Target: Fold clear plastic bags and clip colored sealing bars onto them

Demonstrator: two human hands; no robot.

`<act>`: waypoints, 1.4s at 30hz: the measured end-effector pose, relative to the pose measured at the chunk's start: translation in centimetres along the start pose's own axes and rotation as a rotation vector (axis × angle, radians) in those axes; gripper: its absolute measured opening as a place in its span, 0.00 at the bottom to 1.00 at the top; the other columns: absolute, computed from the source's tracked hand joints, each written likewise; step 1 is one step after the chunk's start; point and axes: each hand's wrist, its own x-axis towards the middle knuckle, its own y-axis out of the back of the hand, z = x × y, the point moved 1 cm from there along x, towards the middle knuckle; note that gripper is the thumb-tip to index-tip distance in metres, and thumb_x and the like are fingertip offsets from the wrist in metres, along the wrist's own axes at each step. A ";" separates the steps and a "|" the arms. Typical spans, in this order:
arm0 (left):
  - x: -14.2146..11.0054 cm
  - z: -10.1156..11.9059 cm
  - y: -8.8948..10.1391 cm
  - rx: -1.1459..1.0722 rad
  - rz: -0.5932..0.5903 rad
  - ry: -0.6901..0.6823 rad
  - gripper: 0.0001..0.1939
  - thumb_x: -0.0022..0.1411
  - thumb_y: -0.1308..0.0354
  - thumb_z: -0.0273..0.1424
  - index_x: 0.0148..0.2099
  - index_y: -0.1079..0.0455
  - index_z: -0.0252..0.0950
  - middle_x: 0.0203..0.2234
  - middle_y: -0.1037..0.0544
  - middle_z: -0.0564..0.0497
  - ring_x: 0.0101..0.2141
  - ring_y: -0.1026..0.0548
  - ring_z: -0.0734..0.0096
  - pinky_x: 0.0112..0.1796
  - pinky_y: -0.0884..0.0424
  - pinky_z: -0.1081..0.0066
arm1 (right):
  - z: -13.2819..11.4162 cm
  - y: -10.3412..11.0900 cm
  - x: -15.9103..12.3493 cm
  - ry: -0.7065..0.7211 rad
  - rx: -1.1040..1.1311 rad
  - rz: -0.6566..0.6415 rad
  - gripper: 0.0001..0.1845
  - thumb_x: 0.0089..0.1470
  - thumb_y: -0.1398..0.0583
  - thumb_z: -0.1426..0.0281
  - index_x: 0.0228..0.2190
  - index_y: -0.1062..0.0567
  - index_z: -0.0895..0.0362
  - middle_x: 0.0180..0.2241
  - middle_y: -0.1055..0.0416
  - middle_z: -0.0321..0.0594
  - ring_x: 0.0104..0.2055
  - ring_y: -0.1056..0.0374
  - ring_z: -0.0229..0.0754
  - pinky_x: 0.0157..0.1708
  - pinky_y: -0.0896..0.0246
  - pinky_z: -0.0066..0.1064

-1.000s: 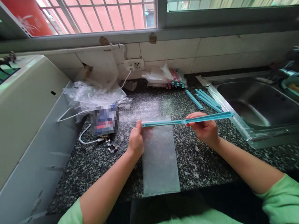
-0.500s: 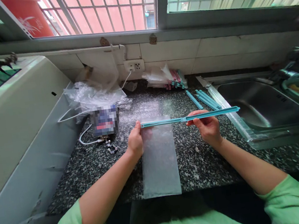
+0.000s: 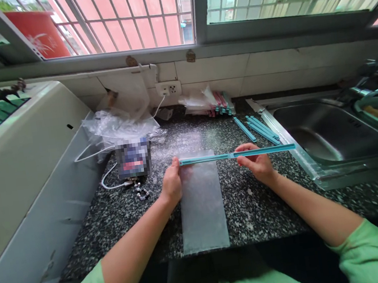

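Across the middle of the speckled counter (image 3: 253, 207), it's a two-handed hold on one long light-blue clip (image 3: 208, 159), opened out almost into a straight line, left to right! The left hand (image 3: 171, 179) has its thumb and fingers closed at the clip's left end, while the right hand (image 3: 257, 162) pinches the other arm just right of the joint, and the rest of that arm runs on until its tip overlaps the left rim of the sink (image 3: 313, 132) in view. Below the clip lies a clear plastic bag (image 3: 203, 209), flat and lengthwise, its lower end at the counter's front edge, its upper end showing just beyond the clip; whether the left fingers touch the bag, one cannot tell. Over by the sink's left rim, more blue clips (image 3: 263, 130) rest in a loose cluster, one slightly apart. Up at the back edge, there's a bundle of pink and blue clips (image 3: 221, 105) with clear plastic, near the wall socket (image 3: 168, 89). And on the left side, crumpled clear plastic (image 3: 120, 125) sits behind a blurred-out item (image 3: 132, 158), with a white cable (image 3: 109, 185) and a beaded strap (image 3: 142, 193) alongside.
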 end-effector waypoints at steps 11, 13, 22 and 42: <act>-0.4 0.0 -0.3 0.143 -0.266 -0.125 0.22 0.38 0.33 0.42 0.33 0.29 0.33 0.17 0.33 0.57 0.18 0.39 0.81 0.21 0.46 0.78 | -0.4 -0.4 0.1 0.021 -0.197 0.108 0.09 0.47 0.39 0.62 0.28 0.28 0.55 0.22 0.31 0.33 0.21 0.34 0.35 0.22 0.35 0.27; -0.5 -0.2 -0.3 0.176 -0.324 -0.124 0.22 0.39 0.33 0.41 0.36 0.28 0.33 0.17 0.34 0.58 0.19 0.40 0.81 0.22 0.46 0.78 | -0.4 -0.4 0.3 -0.031 -0.142 0.212 0.10 0.46 0.38 0.62 0.28 0.29 0.55 0.21 0.32 0.31 0.20 0.33 0.34 0.22 0.35 0.28; -0.6 -0.9 -0.2 0.145 -0.410 -0.137 0.24 0.43 0.35 0.43 0.41 0.27 0.35 0.18 0.37 0.58 0.20 0.43 0.82 0.23 0.48 0.78 | 1.2 0.2 1.7 -0.099 -0.040 0.426 0.14 0.41 0.36 0.60 0.27 0.32 0.56 0.17 0.34 0.28 0.18 0.34 0.35 0.21 0.35 0.28; -0.8 -1.1 -0.6 0.011 -0.321 0.175 0.20 0.34 0.31 0.40 0.27 0.28 0.30 0.19 0.26 0.50 0.21 0.30 0.72 0.26 0.34 0.72 | -0.9 -2.2 -0.7 -0.184 -0.100 0.020 0.14 0.46 0.38 0.58 0.27 0.32 0.54 0.17 0.31 0.32 0.20 0.32 0.38 0.23 0.33 0.30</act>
